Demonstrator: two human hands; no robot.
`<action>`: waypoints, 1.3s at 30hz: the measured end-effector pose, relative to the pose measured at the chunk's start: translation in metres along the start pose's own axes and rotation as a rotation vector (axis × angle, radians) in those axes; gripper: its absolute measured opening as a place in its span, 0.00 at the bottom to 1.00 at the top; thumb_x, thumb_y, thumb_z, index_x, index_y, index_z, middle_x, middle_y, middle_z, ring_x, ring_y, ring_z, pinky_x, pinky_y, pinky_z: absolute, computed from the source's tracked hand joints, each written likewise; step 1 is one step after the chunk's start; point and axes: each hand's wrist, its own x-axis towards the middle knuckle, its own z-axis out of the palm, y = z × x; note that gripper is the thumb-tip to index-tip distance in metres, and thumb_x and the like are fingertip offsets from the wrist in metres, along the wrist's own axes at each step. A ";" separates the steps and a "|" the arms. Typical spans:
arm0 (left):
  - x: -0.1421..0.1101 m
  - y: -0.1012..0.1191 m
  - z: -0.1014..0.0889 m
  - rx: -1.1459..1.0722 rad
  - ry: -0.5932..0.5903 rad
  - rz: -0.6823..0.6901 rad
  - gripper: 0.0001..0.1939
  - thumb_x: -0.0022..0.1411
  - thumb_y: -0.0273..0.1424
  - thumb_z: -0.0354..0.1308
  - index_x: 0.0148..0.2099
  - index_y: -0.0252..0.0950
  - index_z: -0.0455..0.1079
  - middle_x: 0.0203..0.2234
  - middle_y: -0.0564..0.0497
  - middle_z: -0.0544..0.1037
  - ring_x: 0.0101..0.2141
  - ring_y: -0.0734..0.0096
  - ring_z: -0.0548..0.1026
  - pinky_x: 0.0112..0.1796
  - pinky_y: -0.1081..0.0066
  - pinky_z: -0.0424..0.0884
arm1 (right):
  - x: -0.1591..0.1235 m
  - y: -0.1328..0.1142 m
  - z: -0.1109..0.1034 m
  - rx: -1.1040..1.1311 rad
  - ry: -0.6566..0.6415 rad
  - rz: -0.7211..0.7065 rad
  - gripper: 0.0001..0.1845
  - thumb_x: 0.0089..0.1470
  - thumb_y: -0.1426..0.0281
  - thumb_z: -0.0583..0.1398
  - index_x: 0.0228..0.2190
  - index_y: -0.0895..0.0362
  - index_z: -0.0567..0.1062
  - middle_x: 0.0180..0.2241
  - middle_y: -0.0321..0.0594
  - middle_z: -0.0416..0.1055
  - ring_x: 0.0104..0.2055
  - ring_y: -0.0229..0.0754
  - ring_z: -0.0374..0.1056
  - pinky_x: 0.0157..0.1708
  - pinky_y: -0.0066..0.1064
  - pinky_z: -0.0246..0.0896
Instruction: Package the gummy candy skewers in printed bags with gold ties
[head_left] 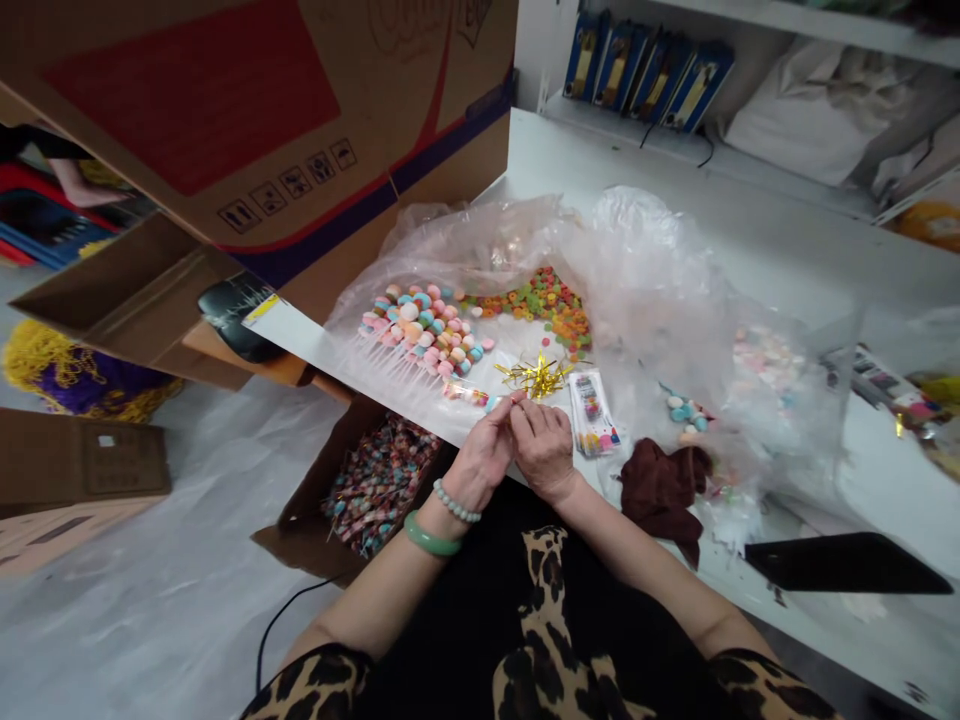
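My left hand (487,445) is closed on one end of a small clear packet of candies (469,394), which points left over the table edge area. Against it, my right hand (543,448) has its fingers pinched together at the same end; what lies between them is hidden. Just beyond my hands is a loose pile of gold twist ties (538,376). Printed cards (592,412) lie in a stack to the right of my right hand. Marshmallow skewers (427,330) with white sticks lie at the left, and colourful ring candies (540,303) are heaped behind.
A large cardboard box (300,130) stands at the back left. Below the table edge, an open carton (300,520) holds many wrapped candy sticks. Clear plastic bags (645,290), a brown cloth (661,490) and a black phone-like slab (847,563) lie rightward. A person's arm shows far left.
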 end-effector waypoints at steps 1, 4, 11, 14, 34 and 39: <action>0.000 0.000 -0.003 0.021 0.012 -0.030 0.05 0.59 0.30 0.61 0.35 0.32 0.75 0.32 0.51 0.77 0.35 0.74 0.74 0.40 0.75 0.72 | 0.001 0.002 0.000 0.012 -0.016 -0.003 0.11 0.64 0.72 0.53 0.42 0.57 0.74 0.43 0.48 0.75 0.40 0.46 0.66 0.43 0.40 0.53; 0.002 -0.003 -0.014 0.164 0.077 -0.109 0.14 0.56 0.40 0.64 0.33 0.33 0.75 0.29 0.50 0.77 0.31 0.71 0.72 0.34 0.71 0.72 | 0.004 0.008 0.000 0.151 -0.145 0.007 0.12 0.64 0.70 0.52 0.33 0.57 0.75 0.33 0.46 0.74 0.35 0.44 0.65 0.39 0.38 0.54; -0.006 0.001 -0.020 0.404 0.051 0.130 0.24 0.46 0.41 0.71 0.43 0.32 0.78 0.38 0.46 0.79 0.22 0.81 0.67 0.21 0.77 0.63 | 0.005 0.002 0.009 1.297 -0.467 0.727 0.12 0.59 0.65 0.56 0.25 0.55 0.68 0.19 0.32 0.61 0.19 0.35 0.54 0.25 0.29 0.53; -0.013 0.004 -0.018 0.410 -0.061 0.043 0.26 0.45 0.39 0.72 0.45 0.33 0.77 0.37 0.47 0.79 0.22 0.81 0.66 0.23 0.77 0.65 | 0.003 0.001 0.011 1.828 -0.600 1.054 0.12 0.54 0.63 0.61 0.25 0.55 0.67 0.15 0.25 0.53 0.15 0.29 0.41 0.21 0.25 0.49; 0.004 0.004 -0.038 1.252 0.105 0.477 0.21 0.61 0.48 0.54 0.27 0.36 0.68 0.17 0.53 0.65 0.19 0.73 0.62 0.24 0.70 0.56 | 0.042 0.005 0.027 1.490 -0.054 1.315 0.18 0.34 0.57 0.68 0.22 0.56 0.70 0.17 0.30 0.65 0.19 0.33 0.57 0.22 0.27 0.51; 0.010 0.017 -0.041 1.607 0.166 0.984 0.16 0.65 0.38 0.51 0.26 0.38 0.66 0.20 0.50 0.66 0.24 0.69 0.64 0.30 0.68 0.58 | 0.060 0.028 0.025 1.317 -0.297 1.074 0.20 0.45 0.52 0.62 0.23 0.57 0.73 0.20 0.35 0.69 0.21 0.36 0.61 0.24 0.29 0.55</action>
